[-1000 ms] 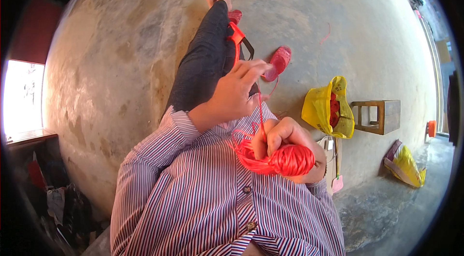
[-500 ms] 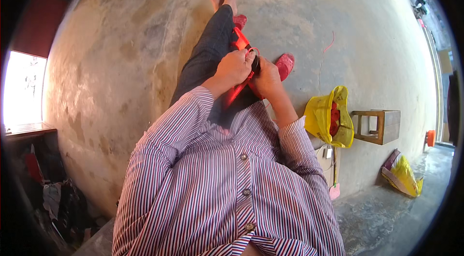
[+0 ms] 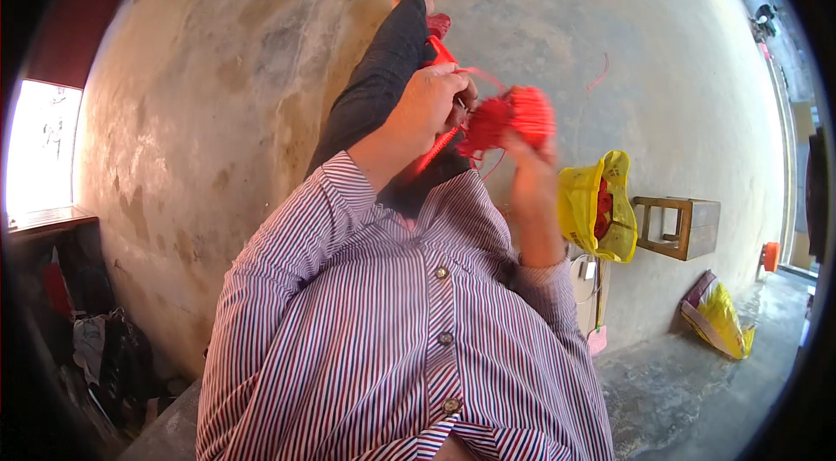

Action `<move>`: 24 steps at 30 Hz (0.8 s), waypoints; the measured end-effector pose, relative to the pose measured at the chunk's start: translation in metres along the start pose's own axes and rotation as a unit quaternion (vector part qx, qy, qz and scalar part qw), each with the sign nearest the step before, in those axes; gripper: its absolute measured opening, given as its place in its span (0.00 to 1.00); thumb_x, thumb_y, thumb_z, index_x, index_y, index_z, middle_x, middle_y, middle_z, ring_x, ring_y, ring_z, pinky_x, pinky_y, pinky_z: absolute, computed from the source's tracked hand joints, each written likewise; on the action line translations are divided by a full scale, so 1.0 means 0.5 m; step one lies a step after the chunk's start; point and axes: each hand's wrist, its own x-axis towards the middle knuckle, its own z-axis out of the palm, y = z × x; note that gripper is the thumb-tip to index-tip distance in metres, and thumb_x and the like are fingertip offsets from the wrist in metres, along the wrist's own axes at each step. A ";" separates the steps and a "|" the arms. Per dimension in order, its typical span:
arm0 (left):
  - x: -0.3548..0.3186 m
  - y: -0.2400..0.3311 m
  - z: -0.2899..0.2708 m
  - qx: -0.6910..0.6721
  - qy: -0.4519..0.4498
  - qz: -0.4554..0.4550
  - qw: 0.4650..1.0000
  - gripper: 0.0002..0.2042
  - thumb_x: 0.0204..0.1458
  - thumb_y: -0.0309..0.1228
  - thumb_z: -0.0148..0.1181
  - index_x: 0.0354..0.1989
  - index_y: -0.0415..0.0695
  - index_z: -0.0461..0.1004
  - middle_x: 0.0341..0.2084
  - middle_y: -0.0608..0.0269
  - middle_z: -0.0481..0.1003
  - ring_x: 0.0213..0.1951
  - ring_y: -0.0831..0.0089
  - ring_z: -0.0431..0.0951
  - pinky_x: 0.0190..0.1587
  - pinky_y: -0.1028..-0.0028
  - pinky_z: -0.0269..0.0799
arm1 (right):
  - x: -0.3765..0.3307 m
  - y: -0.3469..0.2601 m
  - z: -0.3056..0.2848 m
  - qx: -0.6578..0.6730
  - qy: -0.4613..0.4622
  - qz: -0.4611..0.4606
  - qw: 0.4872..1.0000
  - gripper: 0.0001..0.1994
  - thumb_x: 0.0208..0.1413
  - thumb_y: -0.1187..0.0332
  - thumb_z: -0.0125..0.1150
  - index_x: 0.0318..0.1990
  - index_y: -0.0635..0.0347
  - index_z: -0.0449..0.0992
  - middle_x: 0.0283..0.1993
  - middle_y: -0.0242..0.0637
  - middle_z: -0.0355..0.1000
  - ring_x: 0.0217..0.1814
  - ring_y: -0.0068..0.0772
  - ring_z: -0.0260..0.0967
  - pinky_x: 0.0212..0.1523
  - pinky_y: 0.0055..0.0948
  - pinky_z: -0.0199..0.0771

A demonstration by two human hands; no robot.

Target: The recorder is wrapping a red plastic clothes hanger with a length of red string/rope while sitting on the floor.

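Observation:
My left hand is closed over my lap on a red woven piece, whose edge shows below the fingers. A small shiny sliver shows at the fingertips, too small to name. My right hand, blurred by motion, grips a bundle of red cord held up to the right of the left hand. Red strands run between the bundle and my left hand. Past the left hand a bright red strip sticks out. What lies between the left fingers is partly hidden.
A red shoe sits by my outstretched leg. To the right stand a yellow bag with red material inside and a small wooden stool. Farther right are a yellow sack and an orange object. A loose red strand lies on the floor.
My hands have moved apart. The right has swung outward to the right with the red bundle, hiding the red shoe seen there before. My left hand stays near its place.

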 end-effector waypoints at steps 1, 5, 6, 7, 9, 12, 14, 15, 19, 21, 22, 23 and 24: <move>0.004 -0.006 -0.011 0.031 0.021 -0.009 0.999 0.08 0.53 0.29 0.48 0.29 0.39 0.71 0.26 0.62 0.73 0.24 0.77 0.70 0.16 0.80 0.58 | -0.004 -0.019 -0.024 0.059 0.027 0.062 0.996 0.18 0.53 0.65 0.60 0.49 0.64 0.69 0.50 0.41 0.68 0.58 0.46 0.62 0.62 0.43 0.58; 0.048 -0.089 -0.051 0.131 0.010 0.042 0.990 0.10 0.53 0.32 0.51 0.27 0.39 0.72 0.24 0.64 0.72 0.24 0.80 0.69 0.16 0.81 0.56 | -0.032 -0.034 -0.192 0.479 0.087 0.037 0.872 0.13 0.56 0.63 0.52 0.45 0.61 0.68 0.36 0.35 0.67 0.42 0.39 0.64 0.63 0.57 0.50; 0.058 -0.102 -0.058 0.165 -0.006 0.069 0.984 0.11 0.53 0.34 0.53 0.25 0.39 0.73 0.23 0.65 0.72 0.23 0.80 0.68 0.16 0.81 0.57 | -0.039 -0.061 -0.212 0.509 0.074 0.038 0.857 0.11 0.56 0.63 0.52 0.42 0.59 0.66 0.32 0.32 0.64 0.37 0.35 0.61 0.62 0.53 0.52; 0.059 -0.098 -0.057 0.162 -0.005 0.069 0.984 0.11 0.53 0.34 0.53 0.25 0.39 0.73 0.23 0.65 0.72 0.23 0.80 0.68 0.16 0.81 0.57 | -0.045 -0.080 -0.231 0.538 0.059 0.041 0.840 0.10 0.55 0.63 0.52 0.38 0.58 0.65 0.28 0.30 0.60 0.33 0.31 0.59 0.60 0.49 0.55; 0.060 -0.087 -0.052 0.237 0.023 0.037 0.971 0.12 0.53 0.36 0.53 0.24 0.40 0.74 0.21 0.65 0.72 0.23 0.81 0.67 0.21 0.79 0.61 | -0.068 -0.064 -0.319 0.582 0.016 0.036 0.813 0.10 0.54 0.62 0.53 0.37 0.56 0.63 0.26 0.28 0.57 0.30 0.28 0.56 0.57 0.45 0.56; 0.049 -0.061 -0.056 0.209 -0.034 0.007 0.977 0.12 0.54 0.36 0.53 0.26 0.40 0.74 0.21 0.65 0.73 0.23 0.80 0.68 0.26 0.78 0.64 | -0.116 -0.023 -0.375 0.597 -0.027 0.060 0.799 0.10 0.54 0.62 0.53 0.36 0.56 0.62 0.24 0.26 0.55 0.26 0.24 0.53 0.49 0.36 0.58; 0.050 -0.056 -0.047 0.239 -0.007 0.022 0.971 0.12 0.53 0.36 0.53 0.26 0.39 0.74 0.21 0.66 0.73 0.24 0.80 0.69 0.28 0.79 0.64 | -0.147 0.004 -0.390 0.567 -0.026 0.089 0.819 0.11 0.55 0.61 0.53 0.36 0.57 0.62 0.24 0.25 0.56 0.24 0.22 0.53 0.44 0.32 0.58; 0.049 -0.058 -0.044 0.272 0.021 0.036 0.961 0.12 0.53 0.36 0.52 0.26 0.39 0.74 0.21 0.66 0.73 0.25 0.80 0.70 0.29 0.79 0.65 | -0.160 0.016 -0.388 0.557 -0.015 0.099 0.824 0.11 0.55 0.61 0.52 0.36 0.57 0.62 0.24 0.25 0.56 0.24 0.22 0.53 0.43 0.31 0.58; 0.062 -0.066 -0.057 0.253 0.004 0.062 0.965 0.09 0.51 0.32 0.54 0.28 0.38 0.73 0.24 0.65 0.74 0.28 0.79 0.72 0.30 0.80 0.66 | -0.155 0.022 -0.388 0.545 0.038 0.080 0.834 0.11 0.56 0.62 0.52 0.37 0.59 0.64 0.23 0.26 0.58 0.23 0.21 0.54 0.37 0.28 0.58; 0.074 -0.076 -0.068 0.263 0.044 0.165 0.949 0.07 0.48 0.26 0.53 0.33 0.38 0.72 0.28 0.64 0.74 0.28 0.80 0.71 0.30 0.81 0.66 | -0.133 0.026 -0.402 0.550 0.045 0.041 0.833 0.10 0.56 0.62 0.52 0.36 0.59 0.66 0.23 0.26 0.58 0.22 0.21 0.54 0.36 0.27 0.58; 0.078 -0.078 -0.078 0.263 0.043 0.166 0.949 0.07 0.48 0.26 0.53 0.33 0.38 0.72 0.28 0.64 0.74 0.28 0.80 0.71 0.30 0.81 0.66 | -0.121 0.033 -0.411 0.550 0.046 0.040 0.833 0.10 0.56 0.62 0.52 0.36 0.59 0.66 0.23 0.26 0.58 0.22 0.21 0.54 0.36 0.27 0.58; 0.080 -0.078 -0.092 0.262 0.048 0.154 0.952 0.08 0.46 0.24 0.52 0.34 0.37 0.72 0.30 0.63 0.74 0.28 0.80 0.70 0.31 0.81 0.66 | -0.108 0.042 -0.419 0.549 0.058 0.035 0.833 0.09 0.56 0.62 0.52 0.35 0.59 0.66 0.22 0.26 0.58 0.21 0.21 0.54 0.35 0.27 0.58; 0.082 -0.078 -0.101 0.262 0.056 0.141 0.953 0.10 0.44 0.22 0.51 0.36 0.37 0.71 0.31 0.62 0.74 0.28 0.80 0.69 0.31 0.81 0.66 | -0.091 0.051 -0.420 0.550 0.069 0.031 0.832 0.09 0.55 0.63 0.52 0.33 0.58 0.67 0.21 0.25 0.57 0.21 0.20 0.53 0.34 0.27 0.59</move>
